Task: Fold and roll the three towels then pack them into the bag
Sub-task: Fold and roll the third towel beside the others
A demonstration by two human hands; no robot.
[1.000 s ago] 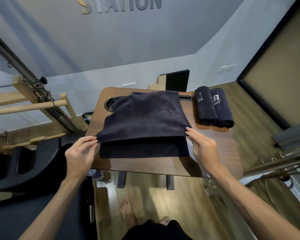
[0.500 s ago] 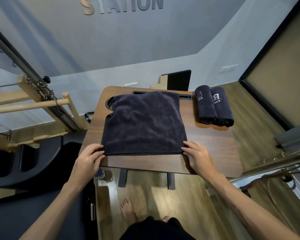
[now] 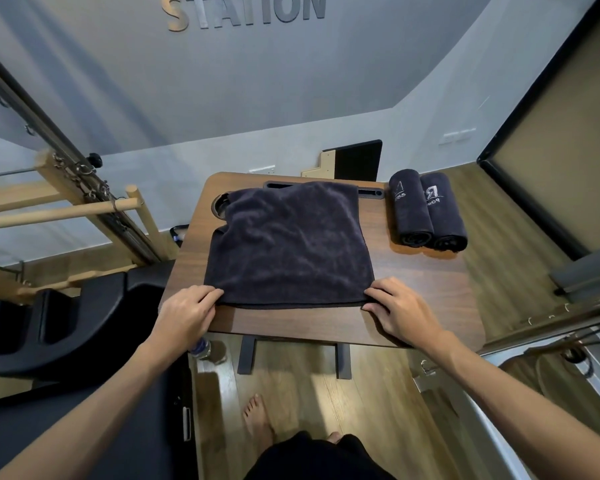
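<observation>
Your dark towel (image 3: 288, 244) lay folded flat on the wooden bench (image 3: 426, 285), covering most of its middle and reaching from the far edge almost to the near edge. Its far left corner overlapped the round cup recess (image 3: 220, 204) at the bench's far left corner, and its far edge covered part of the dark slot (image 3: 369, 193) along the far edge.

Your left hand (image 3: 184, 311) sat at the towel's near left corner, fingers curled, with the fingertips on the cloth; whether the thumb was pinching the layers from beneath could not be told. Your right hand (image 3: 400, 311) sat at the near right corner, fingers bent over the cloth's edge and the thumb lying along the near hem, pinching that corner.

Two rolled towels (image 3: 426, 211) lay side by side and touching at the bench's far right corner, well apart from the flat one, their pale logos facing up and their spiral ends turned toward you.

A water bottle (image 3: 201, 348) stood on the floor under the bench's near left corner, just past your left wrist. Your bare feet (image 3: 257, 415) showed on the wooden floor below the near edge.
</observation>
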